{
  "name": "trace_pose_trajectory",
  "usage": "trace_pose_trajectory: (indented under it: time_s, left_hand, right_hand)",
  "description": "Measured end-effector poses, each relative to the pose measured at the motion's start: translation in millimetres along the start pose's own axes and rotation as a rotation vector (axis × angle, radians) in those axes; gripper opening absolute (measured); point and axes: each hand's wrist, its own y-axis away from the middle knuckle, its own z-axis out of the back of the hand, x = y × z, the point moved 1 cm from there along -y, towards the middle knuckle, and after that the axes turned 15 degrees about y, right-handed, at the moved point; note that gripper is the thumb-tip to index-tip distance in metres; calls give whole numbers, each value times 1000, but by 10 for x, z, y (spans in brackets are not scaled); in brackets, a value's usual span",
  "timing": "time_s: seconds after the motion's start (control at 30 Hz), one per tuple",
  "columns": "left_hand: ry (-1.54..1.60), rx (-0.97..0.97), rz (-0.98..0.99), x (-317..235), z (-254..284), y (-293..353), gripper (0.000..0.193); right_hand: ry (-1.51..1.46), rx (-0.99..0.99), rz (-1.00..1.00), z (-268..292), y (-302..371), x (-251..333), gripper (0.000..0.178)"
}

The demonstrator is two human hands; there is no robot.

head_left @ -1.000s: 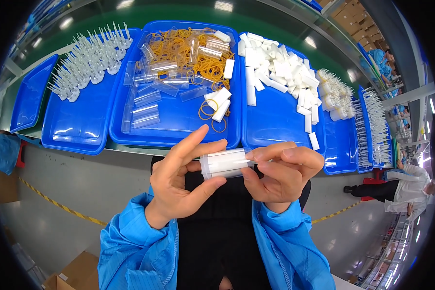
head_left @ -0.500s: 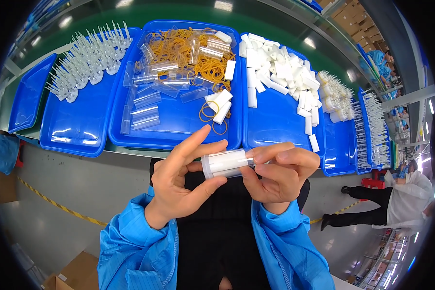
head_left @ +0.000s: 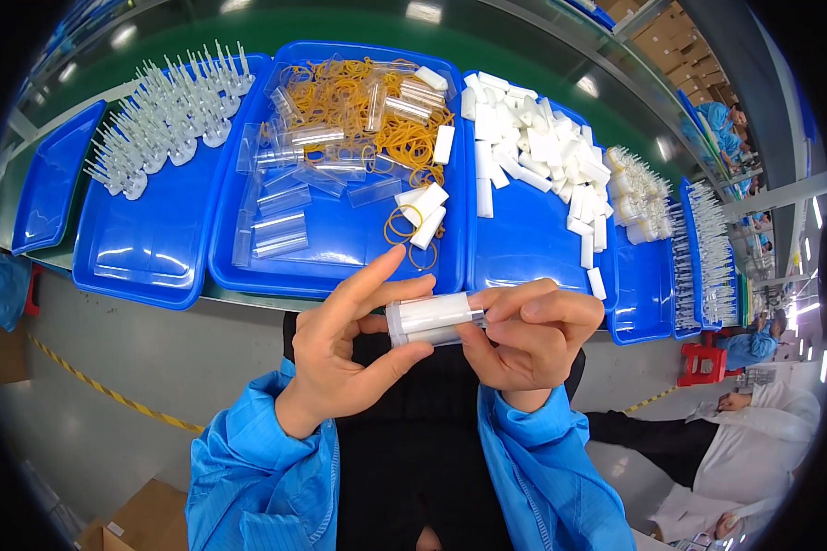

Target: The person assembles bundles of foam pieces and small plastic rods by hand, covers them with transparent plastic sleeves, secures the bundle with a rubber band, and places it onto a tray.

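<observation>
White block bundle (head_left: 435, 313) with clear plastic rim (head_left: 396, 324) is pinched between left grip (head_left: 342, 354) and right grip (head_left: 531, 344); light, level, well-aligned finger pressure seems best.

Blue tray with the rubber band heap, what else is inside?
The tray also holds clear plastic pieces and white blocks; whatever lies beneath the heaped yellow rubber bands is covered.

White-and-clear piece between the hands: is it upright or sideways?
Sideways: the white-and-clear piece stretches from left hand to right hand.
</observation>
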Motion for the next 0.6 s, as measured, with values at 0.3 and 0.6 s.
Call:
trace_pose_trajectory:
  time_s: [0.3, 0.6]
  left_hand:
    - [72, -15, 37, 31, 87, -80, 74]
    - [70, 1, 59, 71, 204, -191, 73]
  right_hand:
    - [-36, 51, -3, -53, -82, -40, 33]
    - [-57, 172, 7, -105, -249, -151, 30]
